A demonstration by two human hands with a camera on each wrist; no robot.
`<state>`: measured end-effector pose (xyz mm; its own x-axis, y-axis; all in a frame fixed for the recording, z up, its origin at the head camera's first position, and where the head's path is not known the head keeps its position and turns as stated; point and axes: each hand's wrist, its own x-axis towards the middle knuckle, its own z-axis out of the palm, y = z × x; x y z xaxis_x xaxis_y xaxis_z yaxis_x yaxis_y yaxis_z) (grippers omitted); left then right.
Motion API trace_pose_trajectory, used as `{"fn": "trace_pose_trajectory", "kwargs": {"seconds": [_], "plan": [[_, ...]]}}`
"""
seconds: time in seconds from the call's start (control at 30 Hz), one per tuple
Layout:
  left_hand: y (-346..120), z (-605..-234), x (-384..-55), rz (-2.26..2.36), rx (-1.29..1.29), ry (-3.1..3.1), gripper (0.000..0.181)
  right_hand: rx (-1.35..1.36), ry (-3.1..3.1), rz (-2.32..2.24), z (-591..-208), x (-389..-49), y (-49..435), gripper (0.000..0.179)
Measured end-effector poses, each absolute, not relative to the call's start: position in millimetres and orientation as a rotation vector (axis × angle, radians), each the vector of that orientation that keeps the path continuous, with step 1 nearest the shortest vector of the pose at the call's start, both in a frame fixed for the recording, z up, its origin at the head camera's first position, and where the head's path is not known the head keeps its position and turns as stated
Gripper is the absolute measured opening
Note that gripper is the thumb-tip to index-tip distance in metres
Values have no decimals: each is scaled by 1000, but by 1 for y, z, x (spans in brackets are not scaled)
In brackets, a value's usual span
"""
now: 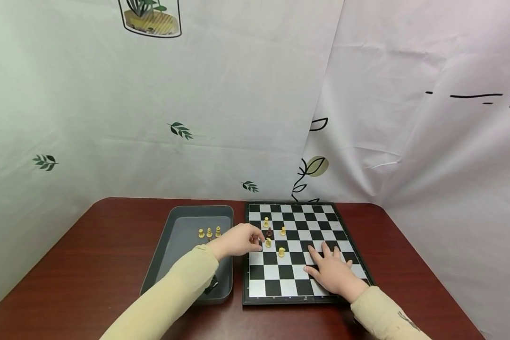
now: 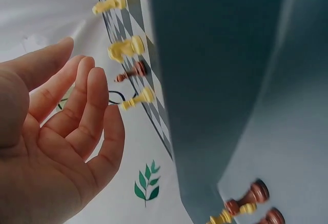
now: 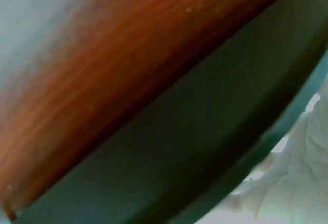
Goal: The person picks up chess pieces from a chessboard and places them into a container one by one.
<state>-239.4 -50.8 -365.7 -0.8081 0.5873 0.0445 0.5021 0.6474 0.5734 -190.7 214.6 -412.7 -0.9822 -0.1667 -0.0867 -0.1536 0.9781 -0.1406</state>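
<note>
My left hand [image 1: 242, 238] hovers over the left edge of the chessboard [image 1: 272, 286], its fingers loosely bent. In the left wrist view nothing lies between its thumb and fingers. Closest to those fingertips stand a cream knight [image 2: 126, 48], a dark brown piece [image 2: 131, 72] and a slim cream piece [image 2: 138, 98]. Further in on the squares are another cream piece [image 1: 283, 231] and a cream knight-like piece [image 1: 282, 252]. My right hand [image 1: 333, 273] rests with spread fingers on the right front part of the board; its palm [image 3: 292, 178] fills a corner of the right wrist view.
Left of the board sits a grey tray [image 1: 170, 245], partly covered by my left sleeve [image 1: 174, 283]. Several cream pieces [image 1: 209, 232] and brown pieces [image 2: 251, 196] are in its far right part. The reddish table [image 1: 106, 245] meets a printed white cloth [image 1: 238, 94] behind.
</note>
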Motion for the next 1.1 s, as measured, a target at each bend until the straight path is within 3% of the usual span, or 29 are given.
{"fn": "trace_pose_trajectory", "kwargs": {"seconds": [1.1], "plan": [[2, -368, -243, 475, 939, 2749, 18, -290, 3058, -187, -413, -190, 216, 61]]}}
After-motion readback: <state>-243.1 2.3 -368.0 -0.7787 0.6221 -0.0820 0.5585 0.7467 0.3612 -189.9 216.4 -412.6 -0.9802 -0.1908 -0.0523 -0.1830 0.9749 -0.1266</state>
